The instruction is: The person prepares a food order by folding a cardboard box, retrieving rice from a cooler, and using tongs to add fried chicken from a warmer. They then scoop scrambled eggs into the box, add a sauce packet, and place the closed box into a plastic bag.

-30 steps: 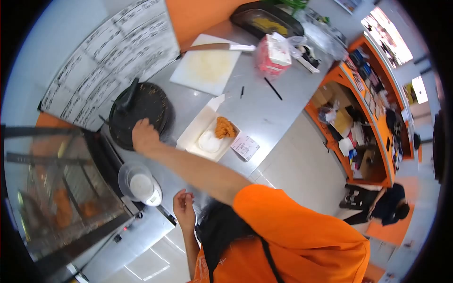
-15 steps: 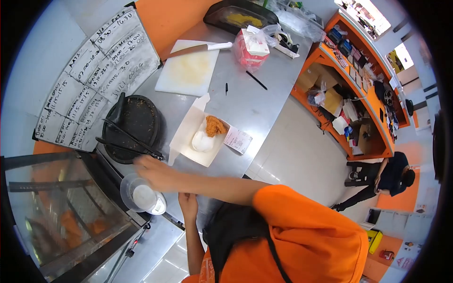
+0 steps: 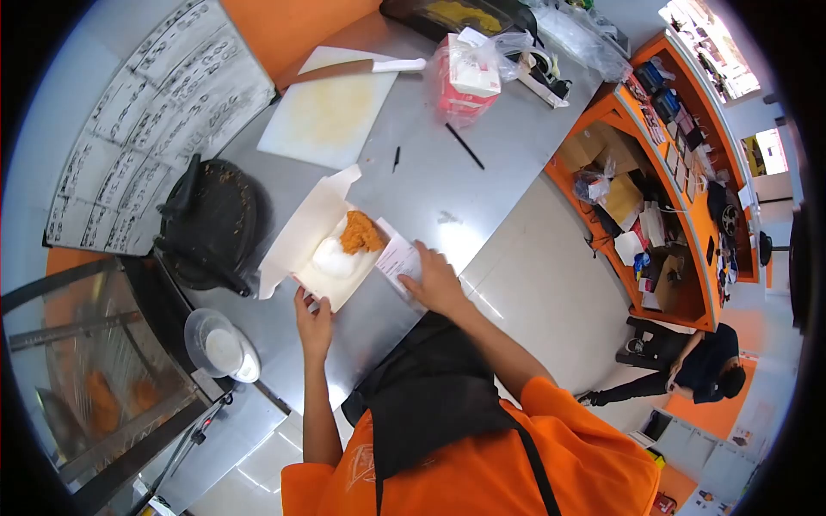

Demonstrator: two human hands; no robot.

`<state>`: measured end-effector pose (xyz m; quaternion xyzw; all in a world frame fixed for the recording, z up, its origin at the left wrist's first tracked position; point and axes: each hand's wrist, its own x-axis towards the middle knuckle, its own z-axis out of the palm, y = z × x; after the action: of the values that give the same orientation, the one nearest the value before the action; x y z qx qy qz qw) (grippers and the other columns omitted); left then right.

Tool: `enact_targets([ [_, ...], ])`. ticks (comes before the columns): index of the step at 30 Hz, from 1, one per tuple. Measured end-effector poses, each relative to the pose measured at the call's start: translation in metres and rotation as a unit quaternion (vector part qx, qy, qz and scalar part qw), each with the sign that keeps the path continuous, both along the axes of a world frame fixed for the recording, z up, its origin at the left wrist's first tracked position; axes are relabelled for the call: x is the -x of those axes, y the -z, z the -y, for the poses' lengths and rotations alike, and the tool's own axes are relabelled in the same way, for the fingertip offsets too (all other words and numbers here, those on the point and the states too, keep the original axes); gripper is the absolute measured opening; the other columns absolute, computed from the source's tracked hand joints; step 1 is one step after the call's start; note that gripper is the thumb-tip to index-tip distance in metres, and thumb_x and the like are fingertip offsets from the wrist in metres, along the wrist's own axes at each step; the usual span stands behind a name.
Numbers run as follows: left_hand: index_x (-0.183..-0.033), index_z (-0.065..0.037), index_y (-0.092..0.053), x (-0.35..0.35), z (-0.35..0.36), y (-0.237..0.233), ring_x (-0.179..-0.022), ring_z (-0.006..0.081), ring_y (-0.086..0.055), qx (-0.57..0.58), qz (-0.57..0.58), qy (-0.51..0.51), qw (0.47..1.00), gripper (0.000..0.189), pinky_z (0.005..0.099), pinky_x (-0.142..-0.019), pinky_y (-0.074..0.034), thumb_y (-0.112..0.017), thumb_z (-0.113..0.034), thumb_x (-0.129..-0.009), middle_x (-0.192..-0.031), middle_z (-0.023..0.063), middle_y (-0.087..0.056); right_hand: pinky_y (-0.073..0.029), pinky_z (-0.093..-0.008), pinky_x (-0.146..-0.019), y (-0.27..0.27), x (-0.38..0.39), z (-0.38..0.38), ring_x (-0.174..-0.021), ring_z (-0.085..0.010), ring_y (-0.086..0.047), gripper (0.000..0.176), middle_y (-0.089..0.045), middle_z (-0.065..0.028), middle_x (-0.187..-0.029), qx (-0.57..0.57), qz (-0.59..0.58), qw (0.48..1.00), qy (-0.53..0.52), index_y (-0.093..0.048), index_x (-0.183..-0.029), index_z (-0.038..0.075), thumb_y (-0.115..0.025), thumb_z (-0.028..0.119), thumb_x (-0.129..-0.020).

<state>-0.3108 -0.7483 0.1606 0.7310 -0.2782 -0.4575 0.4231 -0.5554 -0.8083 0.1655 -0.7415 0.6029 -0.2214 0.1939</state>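
An open paper food box (image 3: 297, 232) lies on the steel counter, holding a mound of white rice (image 3: 337, 258) and a piece of fried chicken (image 3: 361, 234). My left hand (image 3: 315, 325) grips the box's near left corner, thumb and fingers at its edge. My right hand (image 3: 437, 282) is at the box's right side, with thumb and fingers on a printed receipt (image 3: 397, 258) that lies against the box. Part of the receipt is hidden under that hand.
Left of the box stand a dark round mortar (image 3: 219, 202) and a clear plastic tub (image 3: 206, 340). Farther back are a white cutting board (image 3: 323, 116), a knife (image 3: 344, 70), pens (image 3: 465, 146) and a bagged red-white box (image 3: 469, 82). Another person (image 3: 710, 370) is far right.
My right hand has come back from the tongs and tub on the left to the receipt. My left hand has moved up to the box's corner. The view has shifted.
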Motion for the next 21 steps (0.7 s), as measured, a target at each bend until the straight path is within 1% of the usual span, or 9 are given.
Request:
enact_targets([
  [2, -0.137, 0.001, -0.029, 0.017, 0.012, -0.006, -0.081, 0.0197, -0.061, -0.016, 0.02, -0.003, 1.0, 0.058, 0.0287, -0.064, -0.052, -0.057, -0.01, -0.088, -0.113, 0.0177, -0.053, -0.05, -0.0427, -0.077, 0.007, 0.016, 0.024, -0.081, -0.0388, -0.062, 0.054, -0.062, -0.0227, -0.086, -0.154, 0.087, 0.984, 0.004, -0.043, -0.128, 0.003, -0.066, 0.022, -0.083],
  [3, -0.137, 0.002, -0.029, 0.029, 0.019, -0.008, -0.083, 0.0201, -0.06, -0.024, 0.021, -0.014, 0.999, 0.058, 0.0289, -0.065, -0.052, -0.056, -0.008, -0.087, -0.113, 0.0176, -0.053, -0.05, -0.0428, -0.077, 0.008, 0.029, 0.036, -0.082, -0.0386, -0.063, 0.052, -0.063, -0.0227, -0.087, -0.23, 0.13, 0.964, 0.007, -0.044, -0.127, 0.003, -0.066, 0.021, -0.083],
  [6, -0.138, 0.002, -0.029, 0.07, 0.044, -0.01, -0.087, 0.021, -0.06, -0.029, 0.02, -0.034, 0.999, 0.059, 0.029, -0.067, -0.052, -0.056, -0.008, -0.086, -0.113, 0.0177, -0.052, -0.047, -0.0463, -0.086, -0.014, 0.076, 0.081, -0.097, -0.0432, -0.06, 0.05, -0.063, -0.0286, -0.099, -0.318, 0.178, 0.931, -0.002, -0.04, -0.128, 0.001, -0.062, 0.016, -0.085],
  [10, -0.138, 0.001, -0.029, 0.128, 0.083, -0.012, -0.092, 0.022, -0.058, -0.033, -0.001, -0.071, 0.997, 0.059, 0.03, -0.07, -0.053, -0.056, -0.008, -0.086, -0.115, 0.0179, -0.05, -0.047, -0.0458, -0.085, -0.008, 0.137, 0.132, -0.095, -0.0427, -0.061, 0.042, -0.063, -0.0279, -0.1, -0.301, 0.156, 0.94, -0.027, -0.045, -0.123, 0.002, -0.059, 0.014, -0.086],
  [12, -0.138, 0.001, -0.028, 0.152, 0.098, -0.01, -0.093, 0.0223, -0.058, -0.024, -0.016, -0.075, 0.997, 0.059, 0.0307, -0.072, -0.053, -0.057, -0.009, -0.086, -0.115, 0.0181, -0.049, -0.048, -0.0456, -0.084, -0.008, 0.159, 0.153, -0.095, -0.0424, -0.061, 0.038, -0.063, -0.0275, -0.1, -0.293, 0.148, 0.944, -0.031, -0.047, -0.122, 0.002, -0.058, 0.013, -0.087],
  [15, -0.139, 0.0, -0.026, 0.185, 0.122, -0.019, -0.093, 0.0228, -0.058, -0.036, -0.027, -0.084, 0.995, 0.061, 0.0313, -0.073, -0.054, -0.056, -0.009, -0.087, -0.117, 0.0184, -0.048, -0.048, -0.0453, -0.083, 0.005, 0.181, 0.171, -0.094, -0.0425, -0.061, 0.035, -0.064, -0.026, -0.1, -0.27, 0.154, 0.95, -0.025, -0.048, -0.121, 0.002, -0.056, 0.012, -0.088],
  [18, -0.139, -0.001, -0.025, 0.196, 0.132, -0.009, -0.092, 0.0231, -0.058, -0.021, -0.035, -0.085, 0.996, 0.062, 0.0312, -0.072, -0.054, -0.057, -0.01, -0.088, -0.119, 0.0186, -0.046, -0.05, -0.0418, -0.079, 0.016, 0.195, 0.178, -0.09, -0.0371, -0.063, 0.035, -0.064, -0.0215, -0.097, -0.23, 0.161, 0.96, -0.019, -0.051, -0.119, 0.003, -0.06, 0.016, -0.087],
  [21, -0.139, -0.001, -0.025, 0.196, 0.134, -0.007, -0.099, 0.024, -0.055, -0.012, -0.045, -0.087, 0.995, 0.061, 0.0331, -0.078, -0.052, -0.058, -0.012, -0.089, -0.12, 0.0183, -0.046, -0.048, -0.0423, -0.085, -0.039, 0.21, 0.185, -0.1, -0.0376, -0.059, 0.034, -0.061, -0.0219, -0.105, -0.158, 0.001, 0.986, -0.061, -0.053, -0.116, 0.002, -0.057, 0.021, -0.088],
])
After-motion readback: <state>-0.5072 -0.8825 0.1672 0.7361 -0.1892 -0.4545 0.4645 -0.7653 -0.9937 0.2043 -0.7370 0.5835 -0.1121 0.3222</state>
